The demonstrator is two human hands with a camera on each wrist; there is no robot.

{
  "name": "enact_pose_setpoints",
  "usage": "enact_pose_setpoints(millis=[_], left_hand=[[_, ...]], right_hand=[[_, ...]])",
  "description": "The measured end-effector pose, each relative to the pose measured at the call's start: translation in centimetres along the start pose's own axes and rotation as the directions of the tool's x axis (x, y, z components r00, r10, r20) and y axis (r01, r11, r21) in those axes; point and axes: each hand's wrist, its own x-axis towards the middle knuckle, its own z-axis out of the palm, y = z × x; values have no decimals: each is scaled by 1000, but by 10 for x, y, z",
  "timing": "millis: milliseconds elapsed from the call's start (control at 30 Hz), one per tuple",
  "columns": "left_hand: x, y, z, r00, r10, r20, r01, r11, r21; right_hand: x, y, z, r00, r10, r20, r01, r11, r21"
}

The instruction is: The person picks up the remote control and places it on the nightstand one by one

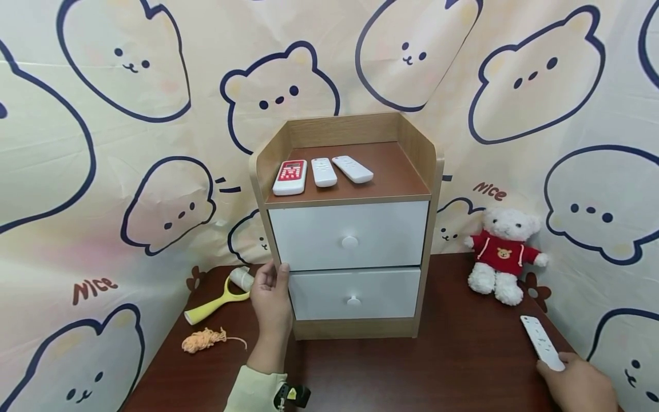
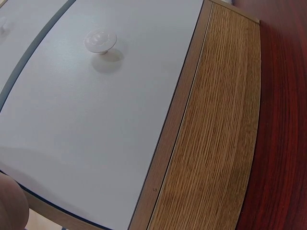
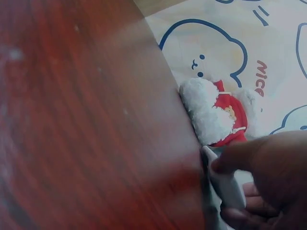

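Note:
A small wooden cabinet [image 1: 355, 329] with two white drawers stands on the table, both drawers closed. My left hand [image 1: 272, 297] holds its left front edge, the thumb upright along the front and the fingers bent at the side; a fingertip [image 2: 12, 203] shows at the corner of the left wrist view. With my right hand [image 1: 582, 380] I grip the near end of a white remote control [image 1: 542, 342], by the table's right edge. On the cabinet top lie two white remotes [image 1: 324, 172] [image 1: 353, 169] and a white device with a red face [image 1: 290, 177].
A white teddy bear [image 1: 507, 252] in a red hoodie sits at the back right. Left of the cabinet lie a yellow-handled tool [image 1: 218, 303] with a white roll [image 1: 241, 278] and a bundle of orange yarn [image 1: 203, 340]. Printed cloth [image 1: 206, 131] hangs around the dark table [image 1: 437, 366].

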Motion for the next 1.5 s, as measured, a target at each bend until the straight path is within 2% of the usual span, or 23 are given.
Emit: enact_pose_setpoints(millis=[100, 200, 300, 400, 433, 500, 533, 600, 667, 733, 767, 867, 933, 967, 1033, 1067, 1100, 1200, 1267, 1300, 1333, 1467, 1500], left_hand=[[0, 0, 0, 1000, 4, -1, -4, 1000, -5], [-1, 0, 0, 1000, 5, -2, -5, 1000, -10], [-1, 0, 1, 1000, 1, 0, -1, 1000, -13], [-1, 0, 1, 1000, -1, -1, 1, 1000, -14], [-1, 0, 1, 1000, -2, -2, 2, 1000, -13], [-1, 0, 0, 1000, -1, -5, 1, 1000, -15], [-1, 0, 1, 1000, -1, -5, 1, 1000, -16], [-1, -1, 1, 1000, -3, -7, 3, 1000, -18], [-1, -2, 2, 1000, -7, -5, 7, 1000, -23], [-2, -3, 2, 1000, -12, -5, 12, 1000, -16], [-2, -4, 2, 1000, -15, -5, 15, 1000, -12], [-2, -4, 2, 1000, -21, -10, 21, 1000, 1], [-1, -4, 2, 1000, -19, -18, 20, 1000, 2], [0, -4, 2, 1000, -18, -21, 18, 1000, 1], [2, -3, 2, 1000, -11, -24, 11, 1000, -8], [3, -3, 2, 1000, -9, -24, 8, 1000, -13], [3, -3, 2, 1000, -7, -21, 7, 1000, -16], [5, -2, 3, 1000, -5, -13, 5, 1000, -23], [4, -2, 3, 1000, -7, -16, 6, 1000, -25], [4, -2, 3, 1000, -9, -22, 9, 1000, -25], [3, -1, 2, 1000, -10, -25, 10, 1000, -28], [2, -1, 1, 999, -29, -30, 28, 999, -35], [1, -1, 1, 999, -32, -28, 31, 999, -36]], right_hand=[[-2, -2, -1, 998, 54, 13, -55, 994, 91], [-7, -4, -1, 994, 113, 2, -109, 954, 280], [-15, -11, -3, 980, 195, 31, -185, 847, 498], [-24, -23, -14, 962, 253, 101, -255, 712, 654], [-28, -29, -20, 959, 256, 123, -265, 654, 708], [-34, -45, -35, 959, 240, 148, -253, 503, 827], [-38, -53, -44, 963, 222, 152, -233, 407, 883], [-48, -71, -63, 977, 177, 121, -154, 187, 970], [-60, -90, -80, 990, 131, 47, -46, -13, 999], [-76, -110, -97, 995, 88, -38, 50, -141, 989], [-84, -121, -105, 993, 73, -91, 104, -193, 976], [-111, -156, -130, 971, 26, -238, 237, -265, 935], [-128, -181, -145, 939, -8, -343, 328, -276, 904], [-137, -194, -151, 918, -28, -395, 374, -265, 889], [-152, -218, -162, 870, -77, -488, 466, -200, 862], [-158, -230, -166, 837, -96, -538, 522, -154, 839], [-164, -241, -171, 809, -116, -576, 570, -85, 818], [-173, -272, -180, 726, -171, -666, 687, 154, 710], [-173, -293, -183, 667, -214, -713, 742, 275, 612], [-172, -303, -183, 640, -240, -730, 762, 318, 564], [-170, -313, -184, 616, -265, -742, 779, 348, 522], [-164, -345, -183, 532, -350, -771, 828, 407, 386], [-163, -351, -182, 520, -367, -771, 832, 421, 361]])
